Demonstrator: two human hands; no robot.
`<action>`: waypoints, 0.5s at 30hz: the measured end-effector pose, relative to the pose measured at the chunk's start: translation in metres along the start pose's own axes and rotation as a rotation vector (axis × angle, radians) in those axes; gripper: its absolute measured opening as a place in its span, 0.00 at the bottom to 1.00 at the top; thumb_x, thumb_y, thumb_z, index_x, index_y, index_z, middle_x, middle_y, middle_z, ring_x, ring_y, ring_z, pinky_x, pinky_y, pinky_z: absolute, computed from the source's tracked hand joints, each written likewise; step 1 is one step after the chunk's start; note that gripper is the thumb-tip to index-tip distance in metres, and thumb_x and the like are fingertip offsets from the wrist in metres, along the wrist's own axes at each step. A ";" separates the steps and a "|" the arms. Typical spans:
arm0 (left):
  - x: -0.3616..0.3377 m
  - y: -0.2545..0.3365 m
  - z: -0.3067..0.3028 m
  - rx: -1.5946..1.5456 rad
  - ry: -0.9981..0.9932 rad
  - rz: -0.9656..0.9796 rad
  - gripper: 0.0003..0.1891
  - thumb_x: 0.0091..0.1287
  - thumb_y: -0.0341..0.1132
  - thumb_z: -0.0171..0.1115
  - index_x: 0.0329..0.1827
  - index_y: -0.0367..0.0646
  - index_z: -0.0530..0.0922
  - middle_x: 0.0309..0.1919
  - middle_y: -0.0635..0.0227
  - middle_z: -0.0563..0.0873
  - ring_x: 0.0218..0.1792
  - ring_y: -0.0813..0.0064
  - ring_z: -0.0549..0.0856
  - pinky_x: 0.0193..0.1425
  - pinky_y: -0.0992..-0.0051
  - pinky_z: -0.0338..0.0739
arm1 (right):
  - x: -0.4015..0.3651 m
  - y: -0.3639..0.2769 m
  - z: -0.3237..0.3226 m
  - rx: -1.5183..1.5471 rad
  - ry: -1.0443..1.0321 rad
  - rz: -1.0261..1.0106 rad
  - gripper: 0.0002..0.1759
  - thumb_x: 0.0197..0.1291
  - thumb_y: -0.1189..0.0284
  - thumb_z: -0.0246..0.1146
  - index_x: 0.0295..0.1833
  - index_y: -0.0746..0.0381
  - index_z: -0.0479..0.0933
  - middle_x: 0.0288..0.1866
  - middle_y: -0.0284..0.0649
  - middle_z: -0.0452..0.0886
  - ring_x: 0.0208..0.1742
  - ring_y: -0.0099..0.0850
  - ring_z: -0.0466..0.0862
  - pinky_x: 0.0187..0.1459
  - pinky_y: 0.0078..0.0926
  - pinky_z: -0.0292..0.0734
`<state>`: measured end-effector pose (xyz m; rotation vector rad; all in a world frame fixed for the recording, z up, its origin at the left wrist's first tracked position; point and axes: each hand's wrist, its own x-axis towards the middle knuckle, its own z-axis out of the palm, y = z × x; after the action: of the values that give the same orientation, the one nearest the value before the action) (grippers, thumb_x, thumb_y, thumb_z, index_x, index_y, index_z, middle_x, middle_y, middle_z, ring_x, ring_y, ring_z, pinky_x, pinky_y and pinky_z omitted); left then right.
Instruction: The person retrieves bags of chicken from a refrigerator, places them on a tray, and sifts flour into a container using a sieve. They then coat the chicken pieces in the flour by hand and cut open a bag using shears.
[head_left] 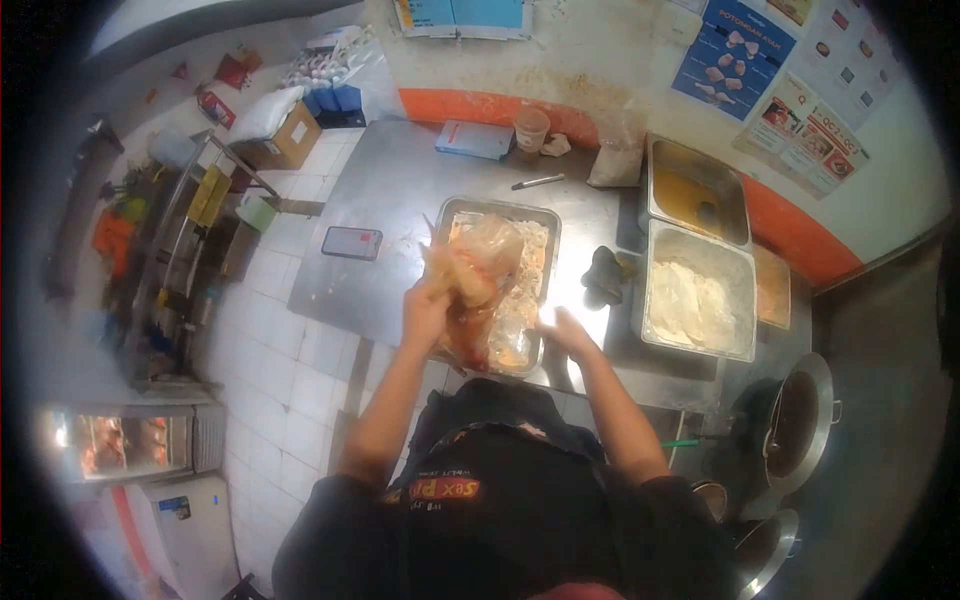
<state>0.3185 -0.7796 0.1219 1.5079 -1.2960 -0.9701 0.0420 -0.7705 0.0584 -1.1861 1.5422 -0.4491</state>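
Now left hand (425,308) grips the raised plastic bag (482,262); right hand (562,330) lies open by the tray (500,206).

We cannot make out what fills the plastic bag (478,268); it covers much of the metal tray (500,204), whose contents are a pale blur; our left hand (425,312) hides the bag's lower part; our right hand (562,330) is blurred at the tray's rim, its grip unclear; the dark object (606,272) beside the tray is indistinct; the wall posters (735,55) are too small to read.
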 end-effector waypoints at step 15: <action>0.072 -0.019 0.054 0.152 0.062 0.040 0.18 0.54 0.30 0.68 0.48 0.35 0.80 0.52 0.55 0.80 0.56 0.61 0.77 0.57 0.70 0.73 | 0.001 0.043 0.002 0.452 0.188 0.017 0.20 0.53 0.76 0.65 0.52 0.65 0.71 0.45 0.41 0.76 0.30 0.24 0.77 0.28 0.21 0.75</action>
<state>0.2836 -0.8570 0.0873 1.6083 -1.3754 -0.8087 0.0245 -0.7525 0.0233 -0.7954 1.5024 -0.8663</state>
